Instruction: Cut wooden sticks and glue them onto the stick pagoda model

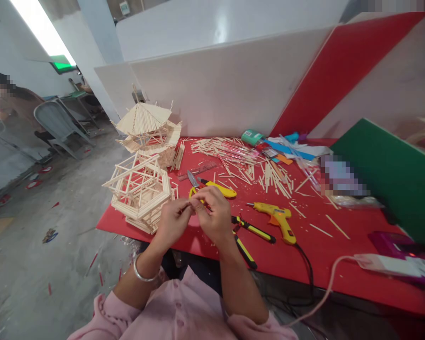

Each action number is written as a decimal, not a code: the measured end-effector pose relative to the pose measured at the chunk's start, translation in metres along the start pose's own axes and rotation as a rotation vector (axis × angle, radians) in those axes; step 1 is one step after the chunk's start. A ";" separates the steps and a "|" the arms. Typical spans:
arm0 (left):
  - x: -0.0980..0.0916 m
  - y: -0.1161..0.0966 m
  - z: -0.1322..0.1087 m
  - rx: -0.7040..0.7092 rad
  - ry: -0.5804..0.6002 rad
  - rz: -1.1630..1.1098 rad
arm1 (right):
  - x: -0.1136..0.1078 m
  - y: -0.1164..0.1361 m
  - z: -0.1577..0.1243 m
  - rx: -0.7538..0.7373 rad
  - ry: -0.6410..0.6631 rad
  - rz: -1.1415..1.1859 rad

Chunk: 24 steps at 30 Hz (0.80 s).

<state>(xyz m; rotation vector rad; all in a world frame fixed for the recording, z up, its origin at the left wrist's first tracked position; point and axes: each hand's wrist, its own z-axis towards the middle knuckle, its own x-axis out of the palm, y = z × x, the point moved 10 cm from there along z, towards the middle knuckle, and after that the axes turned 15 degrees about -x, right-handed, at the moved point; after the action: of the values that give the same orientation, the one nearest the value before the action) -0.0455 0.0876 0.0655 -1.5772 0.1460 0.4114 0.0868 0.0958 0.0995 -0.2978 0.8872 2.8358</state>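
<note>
My left hand [173,221] and my right hand [214,215] meet over the near edge of the red table [304,255], fingers pinched together on a thin wooden stick [191,203] held between them. Just left of my hands stands a hexagonal frame model [140,191] built of wooden sticks. Behind it is a roofed stick tower [148,130]. Yellow-handled scissors [210,186] lie right behind my hands. Yellow-and-black pliers [250,236] lie to the right of my right wrist.
A yellow glue gun [278,219] with a black cord lies right of the pliers. Loose sticks [244,163] are scattered across the back of the table. A green board [393,174] stands at the right. A power strip [396,264] sits near right. A seated person [17,111] is far left.
</note>
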 end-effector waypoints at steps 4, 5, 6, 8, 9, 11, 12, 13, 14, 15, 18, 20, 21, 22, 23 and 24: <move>0.001 0.017 0.004 -0.198 0.039 -0.292 | -0.016 -0.014 -0.008 0.140 -0.095 -0.029; 0.003 0.022 0.005 -0.234 0.065 -0.349 | -0.016 -0.016 -0.010 0.157 -0.079 -0.041; 0.007 0.026 0.005 -0.263 0.099 -0.399 | -0.015 -0.018 -0.011 0.162 -0.051 -0.048; 0.012 0.033 0.006 -0.307 0.150 -0.481 | -0.009 -0.018 -0.012 0.145 0.004 -0.045; 0.014 0.036 0.007 -0.323 0.162 -0.514 | -0.006 -0.017 -0.013 0.128 0.022 -0.039; 0.016 0.040 0.007 -0.350 0.175 -0.563 | -0.001 -0.014 -0.014 0.095 0.043 -0.022; 0.017 0.041 0.007 -0.364 0.182 -0.581 | 0.002 -0.013 -0.014 0.079 0.051 -0.014; 0.018 0.042 0.007 -0.376 0.192 -0.596 | 0.004 -0.011 -0.014 0.061 0.063 -0.010; 0.020 0.043 0.007 -0.387 0.205 -0.609 | 0.006 -0.008 -0.014 0.042 0.080 -0.009; 0.021 0.044 0.007 -0.395 0.218 -0.619 | 0.008 -0.006 -0.013 0.026 0.096 -0.010; 0.024 0.046 0.006 -0.404 0.256 -0.646 | 0.012 -0.002 -0.011 0.004 0.125 -0.016; 0.026 0.048 0.006 -0.409 0.288 -0.672 | 0.013 0.000 -0.011 -0.001 0.138 -0.026; 0.028 0.048 0.005 -0.412 0.309 -0.689 | 0.014 0.001 -0.010 -0.004 0.146 -0.035; 0.030 0.049 0.005 -0.416 0.330 -0.708 | 0.014 0.001 -0.010 -0.005 0.154 -0.048; 0.032 0.049 0.004 -0.421 0.351 -0.726 | 0.015 0.000 -0.011 -0.001 0.157 -0.062; 0.033 0.050 0.003 -0.428 0.368 -0.742 | 0.015 -0.001 -0.011 0.004 0.155 -0.073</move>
<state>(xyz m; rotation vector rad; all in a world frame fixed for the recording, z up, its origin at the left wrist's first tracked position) -0.0324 0.0931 0.0073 -1.9790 -0.2640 -0.4600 0.0745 0.0913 0.0871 -0.5447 0.8911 2.7730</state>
